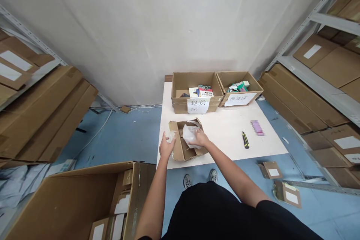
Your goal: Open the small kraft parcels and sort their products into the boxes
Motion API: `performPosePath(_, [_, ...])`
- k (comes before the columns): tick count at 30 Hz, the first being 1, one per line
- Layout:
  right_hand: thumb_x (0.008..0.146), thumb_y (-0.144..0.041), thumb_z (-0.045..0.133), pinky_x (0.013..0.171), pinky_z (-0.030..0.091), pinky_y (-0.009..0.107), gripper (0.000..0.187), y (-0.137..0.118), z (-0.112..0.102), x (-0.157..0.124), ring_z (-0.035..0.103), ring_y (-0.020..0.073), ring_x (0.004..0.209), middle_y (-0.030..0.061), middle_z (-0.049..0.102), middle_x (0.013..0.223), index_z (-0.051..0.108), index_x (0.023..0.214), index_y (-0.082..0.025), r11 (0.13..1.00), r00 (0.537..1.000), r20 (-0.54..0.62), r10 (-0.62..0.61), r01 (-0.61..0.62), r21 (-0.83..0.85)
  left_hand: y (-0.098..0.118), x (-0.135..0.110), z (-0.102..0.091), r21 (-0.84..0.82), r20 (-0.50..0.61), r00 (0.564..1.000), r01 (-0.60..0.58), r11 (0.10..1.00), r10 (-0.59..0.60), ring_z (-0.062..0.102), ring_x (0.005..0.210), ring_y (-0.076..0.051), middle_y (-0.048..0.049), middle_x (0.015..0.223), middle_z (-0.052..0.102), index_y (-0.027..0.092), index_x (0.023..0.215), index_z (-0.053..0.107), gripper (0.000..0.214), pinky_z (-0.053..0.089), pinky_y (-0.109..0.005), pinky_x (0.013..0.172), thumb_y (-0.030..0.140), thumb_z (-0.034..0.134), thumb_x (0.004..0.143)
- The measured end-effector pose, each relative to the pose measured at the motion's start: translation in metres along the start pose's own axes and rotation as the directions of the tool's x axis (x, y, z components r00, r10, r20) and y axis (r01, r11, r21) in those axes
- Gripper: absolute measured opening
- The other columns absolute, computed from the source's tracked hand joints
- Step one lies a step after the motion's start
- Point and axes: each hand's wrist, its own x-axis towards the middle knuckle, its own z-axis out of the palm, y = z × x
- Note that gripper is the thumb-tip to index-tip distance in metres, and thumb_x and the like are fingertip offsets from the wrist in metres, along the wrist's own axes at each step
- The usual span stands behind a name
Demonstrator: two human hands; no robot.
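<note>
A small open cardboard box (177,150) lies near the front edge of the white table (222,135). My right hand (200,138) grips a white plastic-wrapped item (190,135) at the box's opening; what is inside the wrapping cannot be made out. At the box's left side is my left hand (167,145), its thumb and fingers apart beside the raised flap. A bit of clear tape or film shows on that flap, close to the fingertips.
Behind stand two labelled cartons, one with books (206,90), one with small green-white boxes (239,87). A utility knife (245,140) and a pixelated pink item (257,128) lie right. A large carton (81,191) stands lower left; small boxes (272,170) lie on the floor. Shelves flank both sides.
</note>
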Motion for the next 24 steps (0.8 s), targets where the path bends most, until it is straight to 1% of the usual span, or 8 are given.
performPosePath(2, [0.079, -0.061, 0.081, 0.122, 0.039, 0.053, 0.085, 0.008, -0.001, -0.016, 0.040, 0.0399, 0.150, 0.0201, 0.049, 0.159, 0.058, 0.148, -0.016, 1.000, 0.993, -0.121, -0.003, 0.003, -0.002, -0.014, -0.019, 0.006, 0.046, -0.077, 0.996, -0.047, 0.998, 0.050, 0.064, 0.123, -0.031, -0.0169, 0.146, 0.061, 0.019, 0.168, 0.026, 0.092, 0.052, -0.040, 0.098, 0.054, 0.066, 0.092])
performPosePath(5, [0.086, -0.057, 0.075, 0.123, 0.037, 0.053, 0.079, 0.019, 0.005, -0.040, 0.039, 0.0380, 0.151, 0.0186, 0.047, 0.161, 0.056, 0.152, -0.018, 1.000, 0.973, -0.229, 0.011, -0.016, -0.019, -0.031, -0.046, 0.020, 0.230, -0.118, 0.975, -0.156, 0.961, 0.187, 0.051, 0.138, -0.036, -0.0170, 0.154, 0.054, 0.024, 0.150, 0.057, 0.056, 0.045, -0.048, 0.109, 0.038, 0.061, 0.096])
performPosePath(9, [0.075, -0.049, 0.086, 0.123, 0.036, 0.057, 0.085, 0.028, 0.020, -0.069, 0.028, 0.0433, 0.157, 0.0176, 0.026, 0.174, 0.059, 0.150, -0.020, 0.996, 0.990, -0.130, -0.054, 0.044, -0.073, -0.037, -0.066, 0.046, 0.216, 0.170, 0.957, -0.269, 0.939, 0.236, 0.053, 0.138, -0.035, -0.0169, 0.147, 0.061, 0.023, 0.146, 0.060, 0.056, 0.046, -0.047, 0.111, 0.043, 0.064, 0.095])
performPosePath(12, [0.065, -0.039, 0.093, 0.123, 0.036, 0.058, 0.102, 0.033, 0.029, -0.091, 0.018, 0.0456, 0.161, 0.0171, 0.011, 0.178, 0.052, 0.157, -0.023, 0.983, 0.987, -0.072, -0.147, 0.138, -0.118, -0.032, -0.071, 0.064, 0.114, 0.340, 0.903, -0.317, 0.942, 0.263, 0.046, 0.150, -0.037, -0.0195, 0.167, 0.039, 0.023, 0.161, 0.040, 0.093, 0.047, -0.045, 0.113, 0.051, 0.079, 0.082])
performPosePath(14, [0.065, -0.030, 0.093, 0.121, 0.038, 0.058, 0.100, 0.037, 0.034, -0.105, 0.016, 0.0446, 0.162, 0.0168, 0.008, 0.178, 0.052, 0.156, -0.024, 0.975, 0.981, -0.087, -0.174, 0.159, -0.155, -0.028, -0.076, 0.075, 0.085, 0.378, 0.871, -0.370, 0.925, 0.314, 0.042, 0.153, -0.039, -0.0160, 0.177, 0.021, 0.027, 0.155, 0.048, 0.088, 0.048, -0.046, 0.114, 0.040, 0.085, 0.076])
performPosePath(17, [0.071, -0.015, 0.087, 0.117, 0.044, 0.060, 0.068, 0.045, 0.040, -0.120, 0.020, 0.0453, 0.161, 0.0159, 0.015, 0.178, 0.068, 0.136, -0.022, 0.972, 0.986, -0.118, -0.118, 0.091, -0.215, -0.020, -0.084, 0.090, 0.073, 0.331, 0.870, -0.411, 0.909, 0.367, 0.042, 0.154, -0.039, -0.0090, 0.179, 0.013, 0.026, 0.124, 0.071, 0.044, 0.050, -0.051, 0.115, 0.024, 0.079, 0.080])
performPosePath(20, [0.085, -0.009, 0.073, 0.113, 0.050, 0.059, 0.024, 0.056, 0.045, -0.127, 0.032, 0.0420, 0.158, 0.0139, 0.037, 0.171, 0.077, 0.105, -0.021, 0.975, 0.983, -0.184, -0.024, -0.017, -0.220, -0.011, -0.090, 0.100, 0.025, 0.256, 0.864, -0.454, 0.891, 0.434, 0.037, 0.157, -0.035, -0.0052, 0.175, 0.030, 0.025, 0.104, 0.075, 0.018, 0.048, -0.055, 0.118, 0.021, 0.069, 0.088])
performPosePath(24, [0.095, -0.011, 0.059, 0.117, 0.049, 0.054, 0.022, 0.072, 0.043, -0.132, 0.038, 0.0335, 0.156, 0.0101, 0.049, 0.163, 0.077, 0.096, -0.022, 0.988, 0.939, -0.344, 0.018, -0.069, -0.137, 0.008, -0.096, 0.108, -0.026, 0.180, 0.826, -0.539, 0.842, 0.534, 0.036, 0.158, -0.029, -0.0047, 0.169, 0.043, 0.024, 0.101, 0.075, 0.019, 0.042, -0.053, 0.125, 0.019, 0.057, 0.095])
